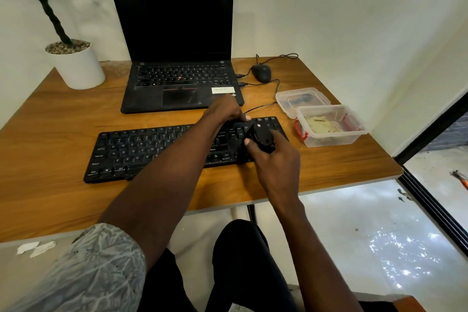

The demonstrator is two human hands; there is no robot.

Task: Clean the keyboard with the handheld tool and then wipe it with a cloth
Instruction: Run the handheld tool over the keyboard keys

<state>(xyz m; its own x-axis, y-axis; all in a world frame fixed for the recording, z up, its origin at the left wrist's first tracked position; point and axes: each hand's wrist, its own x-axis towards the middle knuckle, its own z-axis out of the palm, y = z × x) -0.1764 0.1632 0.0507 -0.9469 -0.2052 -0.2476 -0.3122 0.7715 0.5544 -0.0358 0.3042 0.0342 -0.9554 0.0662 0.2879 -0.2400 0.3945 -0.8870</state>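
A black keyboard (pixel 141 149) lies across the wooden table (pixel 50 200) in front of me. My right hand (pixel 274 159) grips a black handheld tool (pixel 263 138) over the keyboard's right end. My left hand (pixel 225 110) reaches across and holds the keyboard's far edge near its right end, fingers curled over the rim. A pale cloth (pixel 321 125) lies inside a clear plastic box (pixel 331 140) just to the right of the keyboard.
An open black laptop (pixel 177 78) sits behind the keyboard, with a wired mouse (pixel 261 72) to its right. A potted plant (pixel 76 66) stands at the back left. The box's lid (pixel 301 99) lies behind it. The table edge and a glass door are on the right.
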